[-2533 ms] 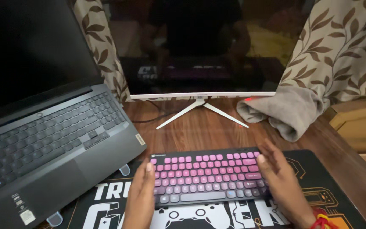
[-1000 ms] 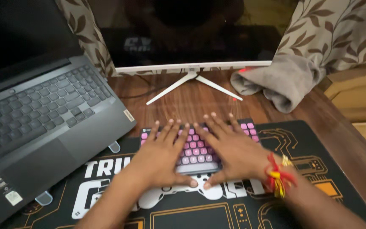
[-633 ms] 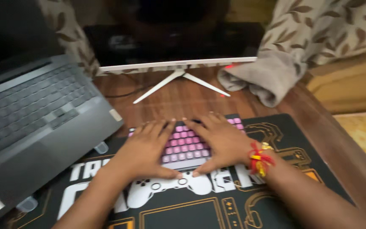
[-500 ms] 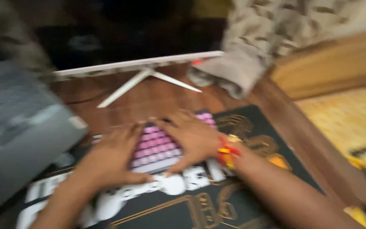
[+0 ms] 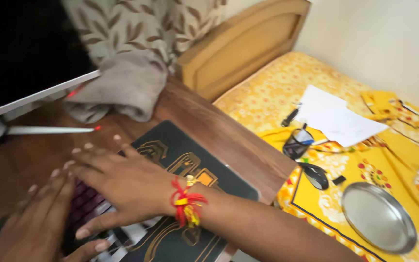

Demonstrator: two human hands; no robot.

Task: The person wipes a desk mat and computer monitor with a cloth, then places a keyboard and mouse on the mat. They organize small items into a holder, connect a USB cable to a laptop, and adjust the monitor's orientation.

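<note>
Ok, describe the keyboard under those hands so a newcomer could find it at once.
Start at the wooden desk beside the yellow bed, then the black printed desk mat on it. The keyboard lies on that mat, mostly covered by the left hand and right hand; only it has pink-purple keys.

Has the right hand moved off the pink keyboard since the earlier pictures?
No. The right hand still lies flat on the keyboard, beside the left hand; only the camera turned right.
</note>
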